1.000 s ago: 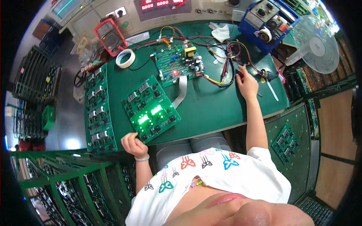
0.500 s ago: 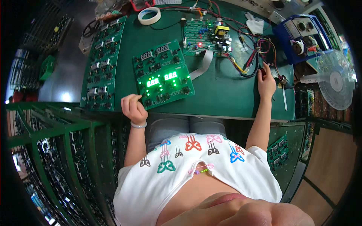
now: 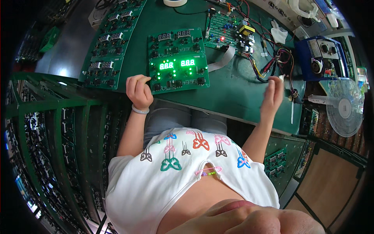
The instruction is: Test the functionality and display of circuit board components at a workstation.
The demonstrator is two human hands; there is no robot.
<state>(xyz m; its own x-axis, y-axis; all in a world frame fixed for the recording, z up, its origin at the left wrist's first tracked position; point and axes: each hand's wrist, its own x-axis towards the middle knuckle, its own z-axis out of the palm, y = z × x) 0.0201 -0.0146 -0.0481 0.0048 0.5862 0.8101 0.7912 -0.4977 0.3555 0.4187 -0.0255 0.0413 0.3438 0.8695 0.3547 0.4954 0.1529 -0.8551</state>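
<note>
A green circuit board [image 3: 179, 84] with two rows of digit displays lies on the table; its lower row glows green. My left hand [image 3: 139, 92] is closed, pinching the board's left edge near the lower corner. From its right side a grey ribbon cable [image 3: 223, 61] runs to a larger power circuit board [image 3: 226, 31], which carries a red light and a yellow transformer. My right hand [image 3: 273, 97], slightly blurred, hovers near the bundle of wires [image 3: 282, 60] with its fingers stretched out and nothing visible in them.
Panels of similar circuit boards [image 3: 105, 48] lie at the left. A blue-cased device [image 3: 323, 58] and a white fan [image 3: 344, 108] stand at the right. White tape [image 3: 175, 2] sits at the far edge. Green racks [image 3: 58, 103] full of boards stand beside me on the left.
My right hand has come off the dark part among the wires and drawn back toward me. The lit board sits more squarely, with my left hand still at its edge. The view has shifted.
</note>
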